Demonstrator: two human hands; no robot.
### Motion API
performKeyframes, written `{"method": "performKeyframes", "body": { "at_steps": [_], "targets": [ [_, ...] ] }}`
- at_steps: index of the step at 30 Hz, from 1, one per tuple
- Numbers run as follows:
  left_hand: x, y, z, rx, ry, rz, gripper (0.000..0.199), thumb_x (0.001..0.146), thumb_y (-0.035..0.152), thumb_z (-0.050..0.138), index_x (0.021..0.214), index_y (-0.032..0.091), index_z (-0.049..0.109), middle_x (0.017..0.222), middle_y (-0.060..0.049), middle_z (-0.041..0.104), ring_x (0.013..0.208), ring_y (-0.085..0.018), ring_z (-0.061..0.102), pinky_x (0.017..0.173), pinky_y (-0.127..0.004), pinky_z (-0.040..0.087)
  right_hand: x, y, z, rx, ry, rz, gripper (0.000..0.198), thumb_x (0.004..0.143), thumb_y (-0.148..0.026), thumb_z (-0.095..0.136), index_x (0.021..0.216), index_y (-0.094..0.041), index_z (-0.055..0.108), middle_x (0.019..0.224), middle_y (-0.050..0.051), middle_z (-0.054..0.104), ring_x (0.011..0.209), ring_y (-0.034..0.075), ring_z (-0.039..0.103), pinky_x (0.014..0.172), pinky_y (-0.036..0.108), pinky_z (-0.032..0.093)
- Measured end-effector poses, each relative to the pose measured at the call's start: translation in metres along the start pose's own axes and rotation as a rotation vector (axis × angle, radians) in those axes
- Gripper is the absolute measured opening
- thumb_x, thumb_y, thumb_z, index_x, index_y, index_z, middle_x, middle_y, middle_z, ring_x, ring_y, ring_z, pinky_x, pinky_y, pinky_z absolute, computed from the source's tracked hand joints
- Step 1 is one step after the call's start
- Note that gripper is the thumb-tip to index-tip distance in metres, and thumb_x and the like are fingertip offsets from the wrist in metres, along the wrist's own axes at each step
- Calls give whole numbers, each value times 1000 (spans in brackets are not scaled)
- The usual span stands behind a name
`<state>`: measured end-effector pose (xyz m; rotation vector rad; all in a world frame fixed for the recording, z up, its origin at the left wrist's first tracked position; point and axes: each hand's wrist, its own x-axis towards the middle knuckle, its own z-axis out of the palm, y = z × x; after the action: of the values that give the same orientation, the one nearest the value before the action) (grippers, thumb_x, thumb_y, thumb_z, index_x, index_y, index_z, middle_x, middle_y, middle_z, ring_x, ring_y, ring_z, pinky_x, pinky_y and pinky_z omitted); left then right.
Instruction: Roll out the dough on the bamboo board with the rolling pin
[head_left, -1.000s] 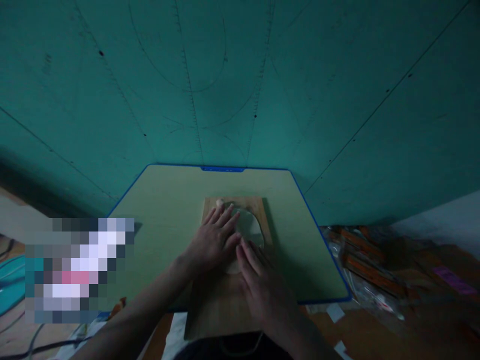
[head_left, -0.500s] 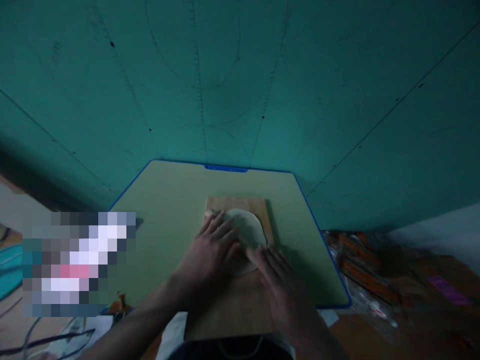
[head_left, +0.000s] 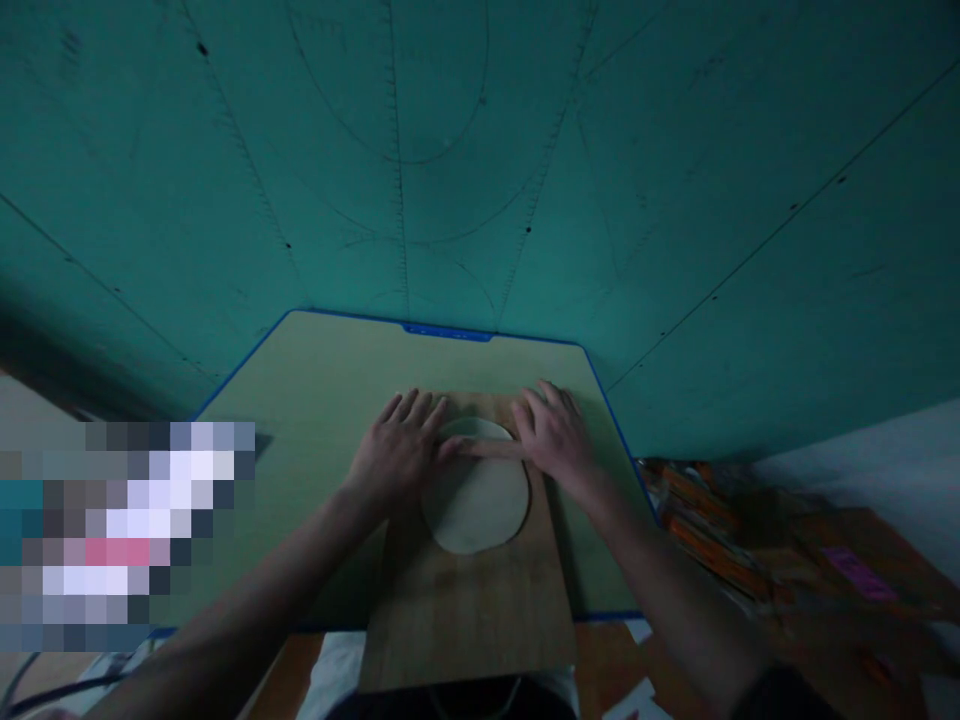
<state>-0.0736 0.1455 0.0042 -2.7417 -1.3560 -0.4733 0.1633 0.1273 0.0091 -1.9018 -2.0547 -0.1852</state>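
Note:
A thin wooden rolling pin (head_left: 491,449) lies crosswise over the far part of a round, flat sheet of dough (head_left: 476,510). The dough rests on a wooden board (head_left: 465,625). My left hand (head_left: 394,450) presses on the pin's left end, fingers stretched forward and its thumb along the pin. Over the right end lies my right hand (head_left: 555,435), its fingers spread and pointing away from me. Both ends of the pin are hidden beneath my hands.
Under the board is a pale tabletop (head_left: 322,360) with a blue rim, set against a green wall (head_left: 450,180). Plastic-wrapped orange items (head_left: 705,520) and a cardboard box (head_left: 877,550) are at right. A blurred-out patch covers something at left.
Both hands have moved forward and apart, the right one most. The rolling pin has gone from slanted and mostly covered to nearly level across the far part of the dough.

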Motion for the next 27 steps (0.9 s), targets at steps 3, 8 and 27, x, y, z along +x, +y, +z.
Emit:
{"method": "performKeyframes", "body": {
  "at_steps": [3, 8, 27],
  "targets": [
    [-11, 11, -4, 48, 12, -87, 54, 104, 53, 39, 134, 12, 58, 139, -23, 60, 131, -37, 56, 104, -53, 50, 23, -1, 6, 13, -54, 20, 44, 105, -36, 37, 123, -11, 68, 136, 22, 61, 128, 34, 56, 110, 55, 41],
    [-87, 54, -26, 96, 65, 134, 48, 97, 21, 43, 143, 6, 48, 144, -19, 58, 131, -32, 58, 104, -44, 54, -19, 4, 6, 98, -173, -82, 47, 105, -34, 35, 140, -13, 58, 149, 16, 55, 142, 27, 47, 115, 44, 41],
    [-128, 28, -22, -197, 14, 50, 74, 94, 3, 38, 162, 23, 18, 161, -14, 37, 147, -30, 37, 111, -49, 48, 78, -90, 33, 130, -147, -235, 41, 97, -26, 51, 136, -15, 61, 150, 17, 51, 141, 29, 44, 122, 51, 25]
  ]
}}
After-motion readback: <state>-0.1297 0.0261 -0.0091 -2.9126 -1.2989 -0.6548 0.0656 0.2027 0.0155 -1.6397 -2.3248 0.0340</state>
